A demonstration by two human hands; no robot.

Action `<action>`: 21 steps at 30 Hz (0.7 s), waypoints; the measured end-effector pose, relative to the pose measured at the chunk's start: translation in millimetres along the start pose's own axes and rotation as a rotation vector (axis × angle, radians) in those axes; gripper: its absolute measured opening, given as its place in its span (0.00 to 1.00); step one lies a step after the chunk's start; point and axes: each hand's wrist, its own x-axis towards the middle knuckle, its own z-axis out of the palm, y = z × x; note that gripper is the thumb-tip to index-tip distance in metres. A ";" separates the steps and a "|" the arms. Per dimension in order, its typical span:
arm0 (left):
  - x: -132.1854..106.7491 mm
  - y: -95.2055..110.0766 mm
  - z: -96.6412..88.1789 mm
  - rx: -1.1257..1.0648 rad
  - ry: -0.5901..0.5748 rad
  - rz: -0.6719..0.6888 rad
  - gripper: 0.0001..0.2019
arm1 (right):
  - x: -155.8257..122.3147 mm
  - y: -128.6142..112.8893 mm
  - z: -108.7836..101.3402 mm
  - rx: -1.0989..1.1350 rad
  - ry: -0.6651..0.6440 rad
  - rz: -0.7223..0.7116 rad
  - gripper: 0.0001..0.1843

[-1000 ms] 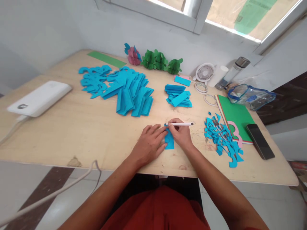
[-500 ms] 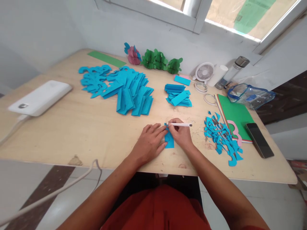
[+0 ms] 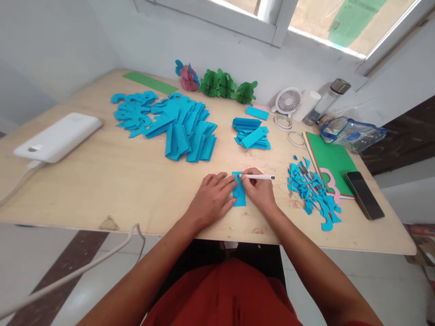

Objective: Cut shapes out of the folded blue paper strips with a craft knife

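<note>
A small blue paper strip [image 3: 239, 198] lies upright on the table between my hands, with a faint curved line drawn on it. My left hand [image 3: 212, 197] rests flat on the table, its fingertips on the strip's left edge. Gripped in my right hand [image 3: 260, 190] is a white pen [image 3: 260, 177], its tip near the upper part of the strip. Beyond my hands sit a small stack of blue paper strips [image 3: 253, 138] and, farther left, a large pile of folded blue paper pieces [image 3: 190, 131].
Blue paper scraps [image 3: 311, 188] lie at right, beside a green notebook [image 3: 331, 163], a pink paper cutout [image 3: 330, 181] and a phone [image 3: 365, 194]. A white power bank [image 3: 57, 138] with a cable is at left. Along the wall stand green paper flowers [image 3: 219, 83], a fan [image 3: 288, 100] and a bottle [image 3: 326, 102].
My right hand and the pen have shifted slightly right, uncovering more of the strip's top. My left hand stays on the strip. The whole view has tilted a little.
</note>
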 end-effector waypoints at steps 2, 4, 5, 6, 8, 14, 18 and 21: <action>0.3 0.5 -0.6 0.009 -0.002 0.001 0.20 | -2.2 -0.1 -1.3 -0.008 -0.002 0.006 0.08; 0.6 1.1 -1.1 0.015 -0.002 0.001 0.19 | -4.6 -0.2 -2.0 -0.009 -0.004 0.015 0.09; 0.7 1.3 -1.2 0.018 -0.003 0.001 0.19 | -5.6 -0.2 -2.1 -0.008 -0.003 0.017 0.09; 0.8 1.4 -1.1 0.020 -0.002 0.001 0.19 | -6.6 -0.3 -2.2 -0.008 -0.001 0.019 0.09; 1.0 1.5 -0.8 0.024 -0.001 0.003 0.19 | -7.9 -0.5 -2.3 -0.001 0.002 0.016 0.09; 0.9 0.5 -0.3 0.013 0.008 0.012 0.19 | -9.0 -0.6 -3.2 0.023 -0.003 0.020 0.09; 1.1 0.6 -0.3 0.010 0.006 0.014 0.19 | -11.6 -0.3 -5.6 0.019 0.001 0.026 0.08; 1.1 0.8 -0.1 0.005 0.006 0.014 0.18 | -15.5 -1.0 -8.3 0.005 0.005 0.030 0.08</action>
